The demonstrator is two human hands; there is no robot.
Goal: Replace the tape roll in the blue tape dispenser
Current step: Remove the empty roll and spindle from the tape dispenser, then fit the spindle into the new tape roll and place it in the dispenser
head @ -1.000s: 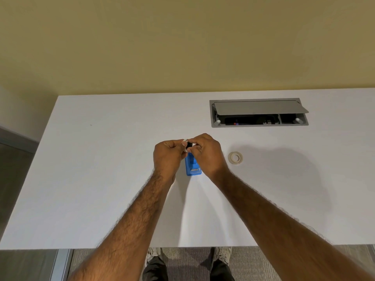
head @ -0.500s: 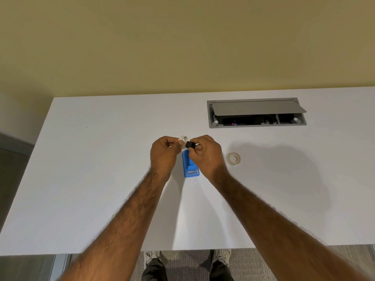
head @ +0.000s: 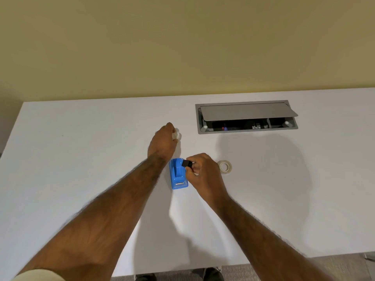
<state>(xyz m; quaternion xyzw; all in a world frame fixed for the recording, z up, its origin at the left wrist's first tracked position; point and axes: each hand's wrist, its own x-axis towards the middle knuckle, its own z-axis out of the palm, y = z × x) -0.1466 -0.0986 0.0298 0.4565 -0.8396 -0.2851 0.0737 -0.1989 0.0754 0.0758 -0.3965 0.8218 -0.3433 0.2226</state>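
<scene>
1. Both hands are busy: the left hand (head: pixel 163 141) reaches toward the far side of the counter (head: pixel 81 159), fingers closed around a small whitish ring, likely the spent roll (head: pixel 176 135).
2. Right hand (head: pixel 203 171) pinches a small black spindle (head: pixel 187 163) just beside the blue tape dispenser (head: pixel 178 173).
3. That dispenser sits on the counter between the forearms, long axis running near to far, its cradle empty.
4. Fresh tape roll (head: pixel 224 167) lies flat just right of the right hand, which is clearly the nearer one to it, though it is occupied with the spindle.
</scene>
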